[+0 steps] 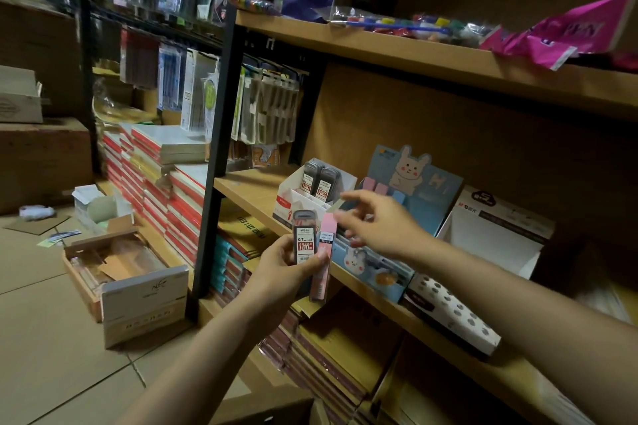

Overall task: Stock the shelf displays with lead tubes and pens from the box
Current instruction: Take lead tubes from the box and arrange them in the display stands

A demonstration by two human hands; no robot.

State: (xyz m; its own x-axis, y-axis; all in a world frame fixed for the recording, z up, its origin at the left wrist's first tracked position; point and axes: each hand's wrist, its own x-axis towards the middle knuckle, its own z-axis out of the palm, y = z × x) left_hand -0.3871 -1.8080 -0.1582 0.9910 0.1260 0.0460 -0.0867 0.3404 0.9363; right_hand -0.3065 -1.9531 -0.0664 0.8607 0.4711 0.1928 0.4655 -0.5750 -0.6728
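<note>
Your left grip [286, 264] is clamped on a grey lead tube [305, 237] and a pink tube [324, 252]; your right grip [376, 224] hovers apart above them. Beyond, the white display [310, 197] holds two tubes, so most stocking remains.

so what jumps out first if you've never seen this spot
The left hand, centre frame, grips a grey 0.7 lead tube and a pink lead tube. The right hand reaches with something pale, blurred, toward the bunny display box on the wooden shelf. Upper right lies a bright magenta packet.
</note>
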